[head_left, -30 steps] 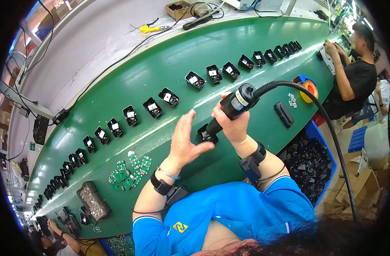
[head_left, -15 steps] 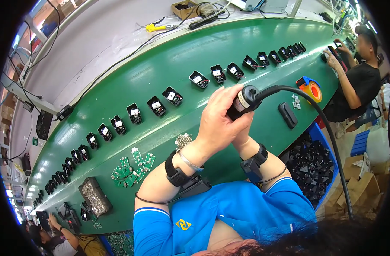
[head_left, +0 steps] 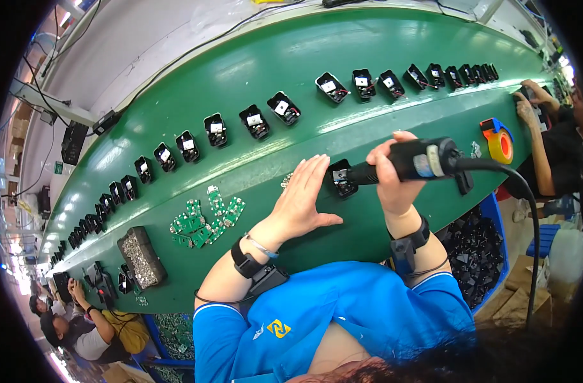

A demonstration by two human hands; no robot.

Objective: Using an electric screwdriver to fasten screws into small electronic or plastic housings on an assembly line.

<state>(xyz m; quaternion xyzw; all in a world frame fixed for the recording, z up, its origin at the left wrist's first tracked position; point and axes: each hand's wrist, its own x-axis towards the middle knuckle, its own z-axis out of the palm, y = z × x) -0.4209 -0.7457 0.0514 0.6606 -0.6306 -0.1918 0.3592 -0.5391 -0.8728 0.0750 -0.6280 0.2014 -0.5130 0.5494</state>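
A black corded electric screwdriver [head_left: 425, 159] lies nearly level in my right hand [head_left: 393, 172], with its cord running off to the right. Its narrow nose reaches leftward to a small open black case [head_left: 346, 189] on the green bench. Inside that case a white piece shows; whether the tip touches it is hard to tell. My left hand [head_left: 298, 201] is spread just left of the case, thumb apart, holding nothing. Partly behind its fingers sits a small pile of silver metal parts [head_left: 286, 180].
Several similar open cases [head_left: 254, 121] form a curved row along the green bench [head_left: 240, 172]. Green circuit boards [head_left: 205, 223] and a box of small metal parts [head_left: 141, 257] lie left. An orange tape dispenser [head_left: 499, 142], a blue bin [head_left: 507, 255] and a co-worker [head_left: 543, 153] are right.
My left hand has come off the screwdriver and opened to the left. My right hand now holds the screwdriver sideways, nose toward a case that was hidden before. The whole view has shifted.
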